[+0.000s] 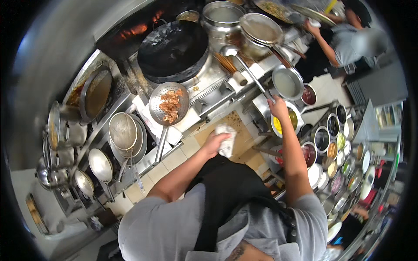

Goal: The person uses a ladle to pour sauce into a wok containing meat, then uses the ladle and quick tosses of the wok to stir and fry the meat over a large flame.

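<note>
My left hand (213, 144) is closed around a folded white cloth (226, 140) in front of my apron. Stretched out to the right, my right hand (278, 108) grips the end of a long-handled ladle (251, 71). The ladle's bowl lies toward the stove, beside some brown sticks. A large black wok (173, 50) sits over the burner at the far left. Nearer, a perforated strainer (156, 103) rests on the counter edge with browned, fried-looking pieces (171, 106) in it. Close to my right hand stand a pot of cloudy liquid (287, 82) and a container of yellow liquid (296, 122).
Flames (135, 30) show behind the wok. Large pots (223, 15) line the back. Wire strainers (123, 131) and pans (101, 165) stand at the left. Several sauce and ingredient containers (332, 125) fill the right. Another person (348, 45) works at the far right.
</note>
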The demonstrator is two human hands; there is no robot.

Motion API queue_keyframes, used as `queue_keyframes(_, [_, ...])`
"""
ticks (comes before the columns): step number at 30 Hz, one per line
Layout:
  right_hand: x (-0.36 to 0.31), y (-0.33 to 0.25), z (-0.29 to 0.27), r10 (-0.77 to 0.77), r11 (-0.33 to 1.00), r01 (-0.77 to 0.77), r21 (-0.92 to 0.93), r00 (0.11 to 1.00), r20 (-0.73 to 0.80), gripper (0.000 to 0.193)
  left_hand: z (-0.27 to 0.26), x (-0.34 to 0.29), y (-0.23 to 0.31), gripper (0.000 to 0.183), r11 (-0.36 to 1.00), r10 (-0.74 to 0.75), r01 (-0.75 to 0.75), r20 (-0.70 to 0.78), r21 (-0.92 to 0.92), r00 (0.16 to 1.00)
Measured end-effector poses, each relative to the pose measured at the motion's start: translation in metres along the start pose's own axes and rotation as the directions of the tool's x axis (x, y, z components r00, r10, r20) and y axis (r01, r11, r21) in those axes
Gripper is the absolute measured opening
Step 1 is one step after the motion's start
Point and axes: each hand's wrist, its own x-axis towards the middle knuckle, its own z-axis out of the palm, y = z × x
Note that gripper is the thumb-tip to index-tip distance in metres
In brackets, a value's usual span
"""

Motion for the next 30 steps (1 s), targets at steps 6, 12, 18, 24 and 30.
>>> queue_keyframes(6, [0.127, 0.047, 0.112, 0.133, 0.980, -0.073, -0.183, 0.929, 0.345, 0.045, -0.079, -0.021, 0.047, 0.030, 0.967, 0.148, -0.204, -0.316, -0.153, 0.937])
queue_keyframes(12, [0.116, -0.029, 0.069, 0.076, 0.997, -0.073, -0.035, 0.991, 0.107, 0.031, -0.120, -0.001, 0.068, 0.031, 0.927, 0.140, -0.253, -0.368, -0.278, 0.919])
queue_keyframes(18, [0.058, -0.097, 0.008, 0.232, 0.513, -0.620, 0.593, 0.765, 0.600, 0.033, -0.105, 0.051, 0.081, 0.028, 0.981, 0.101, -0.129, -0.182, -0.147, 0.978])
queue_keyframes(24, [-0.003, -0.129, 0.008, 0.239, 0.626, -0.461, 0.629, 0.881, 0.408, 0.033, -0.060, 0.084, 0.073, 0.028, 0.972, -0.054, 0.040, 0.056, 0.230, 0.997])
queue_keyframes(30, [-0.200, -0.118, -0.109, 0.232, -0.182, -0.543, 0.820, 0.786, 0.572, 0.032, -0.003, 0.093, 0.012, 0.028, 0.840, -0.305, 0.171, 0.188, 0.515, 0.934])
